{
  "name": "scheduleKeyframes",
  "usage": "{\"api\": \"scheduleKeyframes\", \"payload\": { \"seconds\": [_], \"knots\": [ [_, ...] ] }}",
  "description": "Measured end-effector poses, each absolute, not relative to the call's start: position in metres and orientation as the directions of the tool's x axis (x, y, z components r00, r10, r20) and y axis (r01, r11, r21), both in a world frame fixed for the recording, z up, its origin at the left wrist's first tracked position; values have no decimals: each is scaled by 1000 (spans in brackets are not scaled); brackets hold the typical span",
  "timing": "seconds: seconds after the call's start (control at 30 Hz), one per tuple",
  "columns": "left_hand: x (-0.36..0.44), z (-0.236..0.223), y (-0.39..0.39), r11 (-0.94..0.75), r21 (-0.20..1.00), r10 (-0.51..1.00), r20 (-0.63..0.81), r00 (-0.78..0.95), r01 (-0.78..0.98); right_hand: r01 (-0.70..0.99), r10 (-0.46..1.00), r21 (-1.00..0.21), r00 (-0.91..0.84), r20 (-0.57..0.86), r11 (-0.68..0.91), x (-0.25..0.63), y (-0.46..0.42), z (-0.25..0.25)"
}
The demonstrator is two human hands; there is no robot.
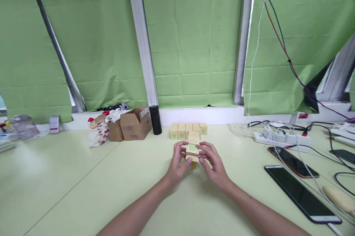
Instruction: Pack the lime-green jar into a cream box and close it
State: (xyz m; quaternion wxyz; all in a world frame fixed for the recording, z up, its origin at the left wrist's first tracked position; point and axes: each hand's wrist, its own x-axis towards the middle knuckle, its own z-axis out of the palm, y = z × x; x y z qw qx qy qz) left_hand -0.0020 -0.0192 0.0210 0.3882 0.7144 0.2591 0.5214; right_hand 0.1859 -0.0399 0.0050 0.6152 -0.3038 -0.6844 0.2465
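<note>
Green window blinds (191,40) hang behind a pale counter (83,191). At its far left sits a blurred clear plastic container (23,127), then a printed cloth bag (100,134), an open cardboard box (135,124) and, just beside it, an upright black cylinder (155,120). Mid-counter, a row of matching cartons (181,131) lines the back. Nearer, the left hand (176,162) pinches one side of a small carton (192,148), its thumb by the lower flap (191,158); the right hand (213,164) pinches the opposite side. A clear item with yellow (194,165) shows beneath that flap; whether it touches the carton I cannot tell. Light, even pressure from both hands would suit the thin-looking card, and keeping the lower end close to the counter should guard the clear item against a drop. To the right lie a white power strip (262,138) and two smartphones (299,191).
</note>
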Motion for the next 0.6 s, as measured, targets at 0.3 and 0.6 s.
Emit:
{"api": "scheduleKeyframes", "payload": {
  "seconds": [0.3, 0.6],
  "knots": [
    [-3, 20, -17, -534, 843, 792, 524, 313, -61, 106, 714, -707, -76, 696, 700, 187, -40, 3],
    [-3, 20, -18, -512, 857, 802, 504, 321, -66, 84, 711, -706, -102, 696, 703, 187, -38, 2]
  ]
}}
